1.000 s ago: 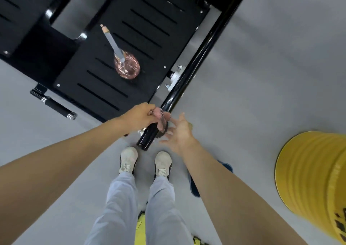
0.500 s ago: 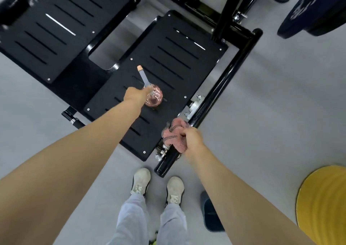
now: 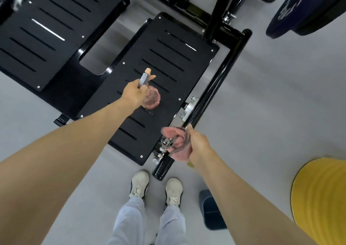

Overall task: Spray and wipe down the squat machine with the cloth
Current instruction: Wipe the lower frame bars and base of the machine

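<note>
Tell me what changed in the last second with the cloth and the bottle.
The cloth passed from the left hand to the right hand. The left hand reached forward and gripped the spray bottle at the footplate. The cloth remains on the bar.

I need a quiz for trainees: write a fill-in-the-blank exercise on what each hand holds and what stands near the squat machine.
1. The left hand grips the ____, over the slotted black foot plate.
2. The right hand holds the pink ____ at the machine's black bar.
3. The drum at the right edge is ____.
Missing words: spray bottle; cloth; yellow.
</note>
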Motion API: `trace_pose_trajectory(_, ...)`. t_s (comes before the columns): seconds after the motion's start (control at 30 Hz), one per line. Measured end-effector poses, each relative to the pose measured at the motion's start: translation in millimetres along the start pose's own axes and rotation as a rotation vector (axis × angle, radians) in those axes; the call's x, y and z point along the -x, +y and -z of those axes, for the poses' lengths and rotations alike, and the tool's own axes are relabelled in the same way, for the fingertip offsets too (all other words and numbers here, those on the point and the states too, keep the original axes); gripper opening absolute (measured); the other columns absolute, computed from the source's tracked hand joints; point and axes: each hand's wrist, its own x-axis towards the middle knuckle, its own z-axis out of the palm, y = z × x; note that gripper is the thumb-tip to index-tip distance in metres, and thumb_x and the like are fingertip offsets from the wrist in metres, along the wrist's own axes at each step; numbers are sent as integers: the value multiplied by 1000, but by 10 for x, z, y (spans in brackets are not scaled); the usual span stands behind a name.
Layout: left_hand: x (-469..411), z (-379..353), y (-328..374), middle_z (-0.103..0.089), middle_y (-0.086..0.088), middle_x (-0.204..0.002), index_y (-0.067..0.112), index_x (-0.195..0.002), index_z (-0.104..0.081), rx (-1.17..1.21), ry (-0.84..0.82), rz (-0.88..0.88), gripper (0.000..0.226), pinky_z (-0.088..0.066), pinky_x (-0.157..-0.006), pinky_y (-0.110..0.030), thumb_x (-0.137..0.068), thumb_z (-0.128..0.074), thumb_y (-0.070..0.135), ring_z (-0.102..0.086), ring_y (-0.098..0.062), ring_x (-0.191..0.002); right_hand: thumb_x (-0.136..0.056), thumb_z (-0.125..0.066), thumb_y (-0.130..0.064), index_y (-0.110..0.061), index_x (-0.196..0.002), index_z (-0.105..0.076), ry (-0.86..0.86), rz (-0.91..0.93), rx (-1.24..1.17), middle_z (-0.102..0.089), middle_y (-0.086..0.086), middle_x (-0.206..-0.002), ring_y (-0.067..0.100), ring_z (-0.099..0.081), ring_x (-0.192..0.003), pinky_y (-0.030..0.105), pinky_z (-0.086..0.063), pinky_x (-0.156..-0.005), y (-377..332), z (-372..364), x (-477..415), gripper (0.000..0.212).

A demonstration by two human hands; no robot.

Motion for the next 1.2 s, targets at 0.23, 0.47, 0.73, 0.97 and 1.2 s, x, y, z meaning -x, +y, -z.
trace_pose_trajectory(0.23, 887, 598, 938, -47, -4, -74, 36, -117, -64, -83, -188, -202, 47, -32, -57, -31, -91, -37, 9, -31, -22, -63, -91, -56, -1, -24, -139, -32, -101, 68, 310, -69, 14, -93, 22, -60, -62, 38, -55, -69, -286, -127, 1057, 58)
trace_pose_trajectory(0.47, 1860, 1373, 1979, -65, -3, -96, 3, -106, -61, -59, -94, -269, 23, -40, -65, -13, -96, -43, 14, -55, -14, -76, -68, -85, -25, -25, -147, -25, -181, 216, 392, -55, 15, -133, 30, -62, -107, 49, -49, -97, -671, -233, 2075, 99)
trace_pose_trajectory(0.73, 2065, 1809, 1988, -44, -2, -70, 5, -91, -53, 47, -89, -252, 11, -33, -57, -24, -96, -45, 12, -38, -15, -64, -76, -80, -16, -38, -150, -9, -299, 315, 570, -49, 2, -134, 23, -52, -118, 39, -43, -102, -751, -792, 2412, 105)
trace_pose_trajectory(0.97, 1353, 2102, 1054, -54, 0, -75, 9, -100, -58, 12, -50, -173, 26, -40, -62, -34, -98, -46, 32, -47, -15, -67, -74, -80, -13, -22, -132, -46, -185, 214, 532, -58, 10, -123, 26, -62, -105, 43, -50, -95, -452, -1395, 1781, 68)
trace_pose_trajectory(1.2, 801, 2574, 393, -56, 1, -79, 18, -95, -56, 33, -131, -11, 31, -51, -73, -41, -97, -42, 45, -55, -15, -74, -74, -74, 4, -21, -132, -39, -299, 81, 600, -60, -2, -106, 16, -58, -98, 31, -50, -81, -215, -2293, 1513, 72)
